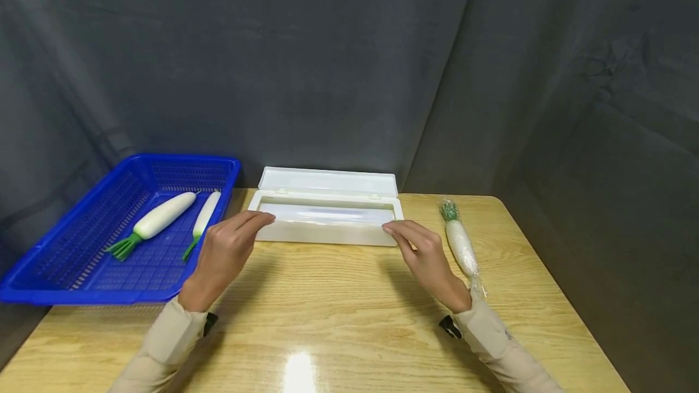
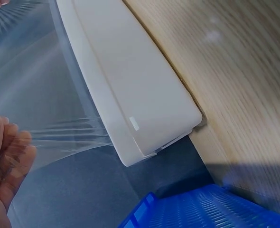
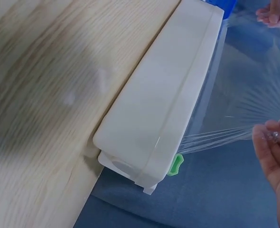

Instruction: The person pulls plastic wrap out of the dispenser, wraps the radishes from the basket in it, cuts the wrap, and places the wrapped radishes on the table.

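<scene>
A white cling film dispenser [image 1: 327, 235] lies at the back of the table, its lid [image 1: 327, 182] tipped back. Clear cling film [image 2: 50, 90] stretches up out of it in a sheet. At the sheet's left corner my left hand [image 1: 228, 250] pinches the film between thumb and fingers, where it gathers into creases. My right hand [image 1: 428, 256] pinches the opposite corner, and in the right wrist view tight folds of film [image 3: 216, 139] run from the dispenser to those fingertips. A small green piece [image 3: 176, 164] sticks out by the dispenser's right end.
To the left stands a blue plastic basket [image 1: 109, 297] with two white radishes [image 1: 166, 214] in it. A radish wrapped in film [image 1: 462, 244] lies on the wooden table [image 1: 327, 314] at the right. Grey curtains [image 1: 306, 65] hang behind and beside the table.
</scene>
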The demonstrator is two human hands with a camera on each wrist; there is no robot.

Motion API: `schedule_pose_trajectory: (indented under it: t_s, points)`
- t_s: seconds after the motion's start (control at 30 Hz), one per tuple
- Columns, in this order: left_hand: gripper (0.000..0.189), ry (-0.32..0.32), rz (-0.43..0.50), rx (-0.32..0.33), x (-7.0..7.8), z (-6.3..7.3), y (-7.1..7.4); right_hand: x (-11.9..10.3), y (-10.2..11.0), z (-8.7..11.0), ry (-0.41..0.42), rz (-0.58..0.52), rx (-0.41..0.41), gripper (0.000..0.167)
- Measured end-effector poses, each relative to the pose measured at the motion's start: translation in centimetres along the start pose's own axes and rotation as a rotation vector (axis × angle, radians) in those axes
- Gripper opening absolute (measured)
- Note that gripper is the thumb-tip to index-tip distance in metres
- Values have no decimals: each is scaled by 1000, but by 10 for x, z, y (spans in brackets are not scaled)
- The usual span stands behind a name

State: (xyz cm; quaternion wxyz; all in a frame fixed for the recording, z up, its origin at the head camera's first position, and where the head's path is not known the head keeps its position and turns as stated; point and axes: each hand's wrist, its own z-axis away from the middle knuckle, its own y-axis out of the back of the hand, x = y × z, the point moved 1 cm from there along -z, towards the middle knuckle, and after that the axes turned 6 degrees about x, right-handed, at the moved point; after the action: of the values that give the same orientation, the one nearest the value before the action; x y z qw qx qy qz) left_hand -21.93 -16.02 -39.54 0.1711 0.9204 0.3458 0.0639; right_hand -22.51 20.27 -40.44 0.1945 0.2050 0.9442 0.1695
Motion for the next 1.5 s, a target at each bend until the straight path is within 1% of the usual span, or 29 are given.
schedule_pose_trajectory:
  t_s: [0.13, 0.23, 0.27, 0.4, 0.5, 0.67, 0.83, 0.97, 1.0, 1.1, 1.17, 1.27, 1.33, 1.37, 1.5]
  points:
    - [45, -12, 5, 10, 1, -1, 1, -1, 1, 2, 34, -1, 22, 24]
    - [44, -19, 6, 15, 2, -2, 2, -1, 1, 2, 61, 4, 35, 12]
    - [44, -21, 5, 17, 2, -3, 2, -1, 2, 2, 70, 8, 37, 13]
    - [43, -32, 5, 23, 2, -4, 4, -2, 3, 1, 90, 9, 28, 30]
    - [43, -35, 9, 24, 2, -4, 5, -4, 5, -1, 99, -3, 9, 31]
    - [41, -33, 25, 13, 2, -6, 7, -6, 10, -5, 90, -16, -29, 24]
    - [43, -43, 45, -7, 1, -11, 11, -8, 13, -9, 89, -30, -41, 22]
    - [44, -49, 52, -15, 1, -14, 13, -9, 15, -13, 87, -40, -42, 10]
    - [43, -49, 51, -14, 1, -14, 13, -9, 15, -14, 85, -39, -43, 10]
    - [40, -41, 54, -8, 1, -16, 15, -11, 17, -16, 76, -25, -47, 20]
    - [38, -32, 58, -5, 1, -17, 15, -11, 17, -18, 77, -16, -44, 23]
    - [32, -25, 60, -4, 2, -19, 16, -11, 18, -19, 81, -3, -41, 25]
    - [25, -30, 59, -3, 2, -20, 17, -12, 19, -19, 84, -4, -41, 23]
    - [25, -33, 60, -3, 3, -20, 17, -12, 19, -19, 85, -4, -41, 21]
    - [36, -41, 75, -16, 3, -22, 21, -14, 20, -20, 91, -14, -32, 9]
